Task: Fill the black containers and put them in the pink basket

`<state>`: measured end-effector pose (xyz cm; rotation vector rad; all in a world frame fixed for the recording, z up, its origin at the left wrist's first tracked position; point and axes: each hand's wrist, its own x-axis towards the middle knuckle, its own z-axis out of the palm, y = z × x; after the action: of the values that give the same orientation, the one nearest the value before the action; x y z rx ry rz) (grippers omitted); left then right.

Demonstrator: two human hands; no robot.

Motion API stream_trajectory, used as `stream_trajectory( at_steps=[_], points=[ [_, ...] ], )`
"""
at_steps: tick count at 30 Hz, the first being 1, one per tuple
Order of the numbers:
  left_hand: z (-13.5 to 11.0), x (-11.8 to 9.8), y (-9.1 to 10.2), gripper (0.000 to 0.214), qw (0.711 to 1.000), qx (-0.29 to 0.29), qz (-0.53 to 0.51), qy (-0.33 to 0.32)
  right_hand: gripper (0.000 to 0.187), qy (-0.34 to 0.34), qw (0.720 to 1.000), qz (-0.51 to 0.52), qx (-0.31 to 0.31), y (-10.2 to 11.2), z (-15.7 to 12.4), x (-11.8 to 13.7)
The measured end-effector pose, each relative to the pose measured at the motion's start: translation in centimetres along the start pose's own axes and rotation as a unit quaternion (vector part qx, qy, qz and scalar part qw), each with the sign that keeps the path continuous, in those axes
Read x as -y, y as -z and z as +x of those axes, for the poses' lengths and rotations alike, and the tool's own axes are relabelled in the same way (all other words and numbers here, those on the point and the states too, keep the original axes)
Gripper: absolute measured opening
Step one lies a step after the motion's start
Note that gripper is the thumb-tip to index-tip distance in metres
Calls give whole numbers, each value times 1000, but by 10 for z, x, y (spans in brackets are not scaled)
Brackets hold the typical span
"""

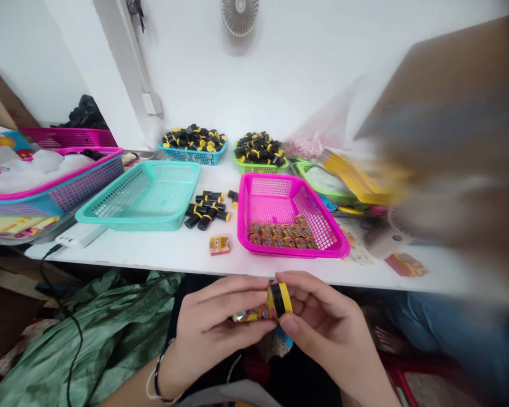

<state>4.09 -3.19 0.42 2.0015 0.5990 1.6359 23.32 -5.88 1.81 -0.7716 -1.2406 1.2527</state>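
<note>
Above my lap, just in front of the table edge, a small black tube with a yellow end (pixel 281 298) lies sideways between my hands. A colourful printed label (pixel 258 312) covers its left part. My left hand (pixel 223 314) closes around the labelled part, fingers along its far side. At the yellow end, my right hand (pixel 322 322) grips with thumb and fingertips. Beyond them on the table, a magenta basket (pixel 335 240) holds several labelled tubes (pixel 286 234) in rows. Left of it lie a stack of printed labels (pixel 219 245) and several loose black tubes with yellow ends (pixel 207 208).
A turquoise basket (pixel 129 219) stands left on the white table (pixel 152 249). Behind, blue (pixel 190 155) and green (pixel 261 168) baskets hold heaped black-and-yellow tubes. A power bank (pixel 78 234) with a black cable sits at the left edge. A blurred person (pixel 462 186) is at the right.
</note>
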Motion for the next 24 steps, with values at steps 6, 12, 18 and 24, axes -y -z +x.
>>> stream_trajectory(
  at_steps=[6, 12, 18, 24],
  points=[
    [-1, -2, 8, 37, 996, 75, 35, -45, 26, -118, 991, 64, -9, 3, 0, 2],
    [8, -5, 9, 19, 984, 78, 65, -149, 25, -100, 992, 66, -45, -2, -3, 2],
    [4, 0, 12, 23, 974, 106, 95, -175, 24, -133, 988, 72, -17, 8, 2, -2],
    [-4, 8, 7, 26, 983, 43, 121, -132, 36, 50, 998, -27, -10, 10, 6, -10]
  ],
)
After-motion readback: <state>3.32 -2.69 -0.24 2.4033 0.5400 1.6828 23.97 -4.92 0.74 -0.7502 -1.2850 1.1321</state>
